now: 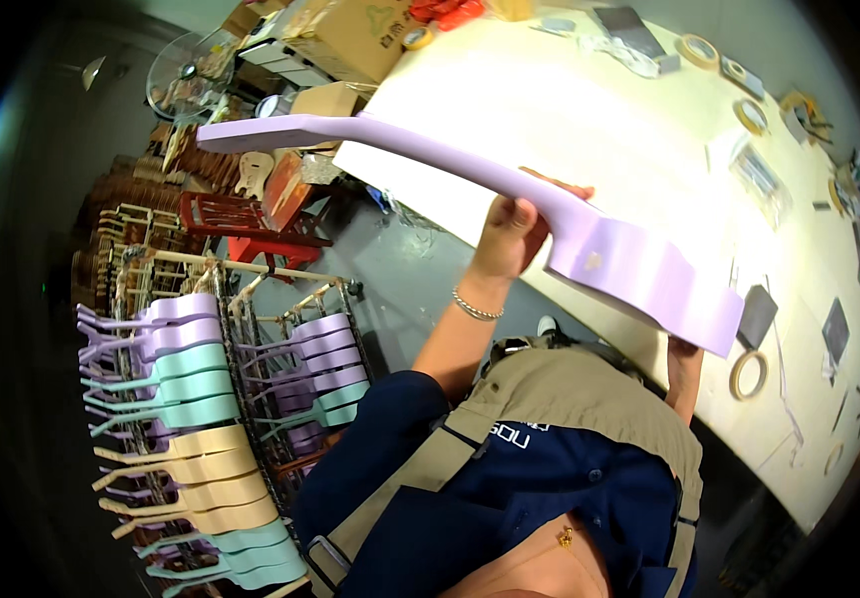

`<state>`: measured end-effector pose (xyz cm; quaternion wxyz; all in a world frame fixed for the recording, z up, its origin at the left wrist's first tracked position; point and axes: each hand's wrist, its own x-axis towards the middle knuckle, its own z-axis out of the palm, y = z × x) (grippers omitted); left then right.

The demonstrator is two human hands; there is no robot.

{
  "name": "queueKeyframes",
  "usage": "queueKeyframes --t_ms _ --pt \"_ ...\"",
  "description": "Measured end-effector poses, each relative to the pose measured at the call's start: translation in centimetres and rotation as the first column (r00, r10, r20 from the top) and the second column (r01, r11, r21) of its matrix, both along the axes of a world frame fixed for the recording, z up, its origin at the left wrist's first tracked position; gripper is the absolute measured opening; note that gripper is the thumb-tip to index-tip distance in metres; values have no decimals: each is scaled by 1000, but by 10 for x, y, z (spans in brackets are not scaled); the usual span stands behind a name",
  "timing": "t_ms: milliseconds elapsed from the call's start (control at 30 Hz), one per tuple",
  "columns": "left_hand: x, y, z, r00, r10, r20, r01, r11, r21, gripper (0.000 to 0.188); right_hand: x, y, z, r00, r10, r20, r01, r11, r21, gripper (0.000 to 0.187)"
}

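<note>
A lavender ukulele [639,269] is held up on edge in front of me, its side facing me and its neck pointing to the far left. My left hand [510,234] is wrapped round the neck close to where it joins the body, with the thumb on the near side. At the tail end, my right hand [685,361] grips the body from below; most of its fingers are hidden behind the ukulele. A small pale patch shows on the side near the neck joint. No strings are visible.
A pale worktable [450,90] carries tape rolls [749,376] and dark sanding sheets [757,317]. To the left stand racks of lavender, mint and cream ukuleles [196,399]. Beyond them are a red stool [273,251], cardboard boxes [350,40] and a fan [189,72].
</note>
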<state>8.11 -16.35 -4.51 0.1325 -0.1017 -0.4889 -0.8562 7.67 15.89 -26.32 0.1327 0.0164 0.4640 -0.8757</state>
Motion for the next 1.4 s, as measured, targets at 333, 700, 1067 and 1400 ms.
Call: queueKeyframes --t_ms 333,700,1067,1400 --pt "1 8 6 999 -40 -8 40 999 -8 39 -11 -11 21 999 32 44 -29 997 -65 69" --pt "1 21 38 985 162 -59 -171 961 -217 53 -5 -18 1 994 104 32 -96 976 -195 73" --pt "-8 25 121 834 467 -294 -551 719 -423 51 -9 -24 -70 957 175 232 -101 950 -296 56" --pt "-24 24 127 906 272 -325 -395 820 -415 56 -17 -42 -101 966 165 -201 -255 759 -600 44"
